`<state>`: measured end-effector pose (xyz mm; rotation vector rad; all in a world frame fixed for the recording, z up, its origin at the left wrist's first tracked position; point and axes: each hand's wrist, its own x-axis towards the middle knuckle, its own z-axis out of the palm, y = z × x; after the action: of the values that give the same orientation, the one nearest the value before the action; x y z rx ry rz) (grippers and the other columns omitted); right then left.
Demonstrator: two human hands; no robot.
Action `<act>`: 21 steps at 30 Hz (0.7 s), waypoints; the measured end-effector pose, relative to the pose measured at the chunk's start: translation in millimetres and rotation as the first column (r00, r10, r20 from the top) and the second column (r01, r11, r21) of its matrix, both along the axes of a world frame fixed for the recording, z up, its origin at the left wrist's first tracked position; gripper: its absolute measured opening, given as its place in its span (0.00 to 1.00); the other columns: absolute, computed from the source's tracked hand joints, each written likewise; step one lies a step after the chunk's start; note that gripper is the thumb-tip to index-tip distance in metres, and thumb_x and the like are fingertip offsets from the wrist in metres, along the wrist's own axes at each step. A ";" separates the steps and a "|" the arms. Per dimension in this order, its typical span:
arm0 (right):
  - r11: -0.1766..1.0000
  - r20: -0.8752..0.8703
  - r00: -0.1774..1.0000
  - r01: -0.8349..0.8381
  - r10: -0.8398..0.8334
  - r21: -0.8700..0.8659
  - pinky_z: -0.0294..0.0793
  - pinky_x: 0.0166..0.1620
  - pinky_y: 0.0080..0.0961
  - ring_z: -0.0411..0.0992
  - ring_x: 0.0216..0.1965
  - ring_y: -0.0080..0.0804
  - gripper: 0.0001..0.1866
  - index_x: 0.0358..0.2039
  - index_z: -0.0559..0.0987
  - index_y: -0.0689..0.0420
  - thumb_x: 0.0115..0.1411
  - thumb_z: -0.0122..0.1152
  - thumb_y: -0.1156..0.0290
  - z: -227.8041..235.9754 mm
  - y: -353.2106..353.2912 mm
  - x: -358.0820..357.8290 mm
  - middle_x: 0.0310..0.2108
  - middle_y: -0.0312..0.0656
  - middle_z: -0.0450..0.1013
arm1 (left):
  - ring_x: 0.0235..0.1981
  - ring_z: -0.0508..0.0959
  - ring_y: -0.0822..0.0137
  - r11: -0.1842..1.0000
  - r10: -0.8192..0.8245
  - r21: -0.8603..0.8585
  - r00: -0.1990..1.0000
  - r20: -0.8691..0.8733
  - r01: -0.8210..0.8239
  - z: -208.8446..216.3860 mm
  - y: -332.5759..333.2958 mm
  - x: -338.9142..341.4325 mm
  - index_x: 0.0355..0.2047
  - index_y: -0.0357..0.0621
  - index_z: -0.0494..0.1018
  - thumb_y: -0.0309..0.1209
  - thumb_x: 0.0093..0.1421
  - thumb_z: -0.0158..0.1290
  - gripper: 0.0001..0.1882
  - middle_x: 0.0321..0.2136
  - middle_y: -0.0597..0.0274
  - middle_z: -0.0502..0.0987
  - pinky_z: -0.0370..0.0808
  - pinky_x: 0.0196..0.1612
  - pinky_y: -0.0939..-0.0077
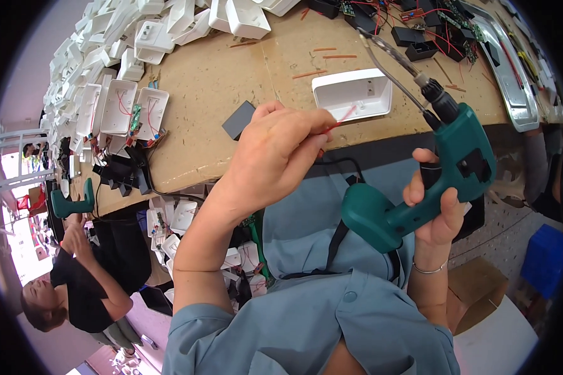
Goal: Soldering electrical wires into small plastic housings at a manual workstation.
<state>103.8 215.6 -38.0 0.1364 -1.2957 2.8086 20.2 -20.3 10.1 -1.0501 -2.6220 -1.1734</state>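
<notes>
My right hand (441,215) grips a green pistol-shaped soldering gun (463,147) by its handle, fingers wrapped around it. Its thin metal tube and dark nozzle point up and away toward the far side of the bench. My left hand (275,150) is closed in a pinch on a thin red wire (333,128), whose end reaches over the near rim of an open white plastic box (374,111). What else lies under those fingers is hidden. A small black box (239,120) sits just left of my left hand, partly covered by it.
White housings (153,40) are heaped at the back left. Three open ones (117,106) hold wires and circuit boards. Black cases (422,50) with red wires crowd the back right, beside a metal tray (520,106). Orange-brown strips (339,56) lie mid-bench. A co-worker (84,275) stands left.
</notes>
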 end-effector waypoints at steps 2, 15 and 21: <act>0.999 0.011 0.999 -0.030 0.030 -0.028 0.70 0.29 0.20 0.67 0.32 0.27 0.36 0.58 0.53 0.64 0.56 0.56 0.59 -1.4 -2.6 -3.0 0.53 0.58 0.57 | 0.24 0.74 0.69 0.998 -0.019 0.057 0.998 0.059 0.015 -2.0 1.1 0.6 0.33 0.40 0.71 0.19 0.50 0.51 0.09 0.23 0.64 0.75 0.67 0.35 0.75; 0.970 0.102 0.979 -0.155 0.176 -0.185 0.77 0.35 0.23 0.71 0.41 0.38 0.37 0.58 0.52 0.63 0.56 0.53 0.54 4.4 -28.3 -19.4 0.54 0.63 0.55 | 0.22 0.70 0.75 0.968 -0.183 0.229 0.911 0.369 0.102 -4.8 19.6 -3.7 0.27 0.36 0.70 0.18 0.51 0.49 0.03 0.24 0.63 0.69 0.66 0.23 0.84; 0.976 0.127 0.980 -0.132 0.155 -0.173 0.77 0.38 0.24 0.72 0.39 0.37 0.36 0.57 0.52 0.66 0.58 0.50 0.53 1.5 -28.2 -19.5 0.50 0.61 0.60 | 0.19 0.69 0.78 0.959 -0.226 0.214 0.956 0.186 0.185 -10.1 24.7 -8.8 0.27 0.37 0.69 0.19 0.51 0.51 0.03 0.23 0.65 0.69 0.65 0.19 0.86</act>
<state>84.3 187.5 -36.5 0.0280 -1.1133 3.0842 11.4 4.4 0.0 -1.2472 -2.5214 -1.6324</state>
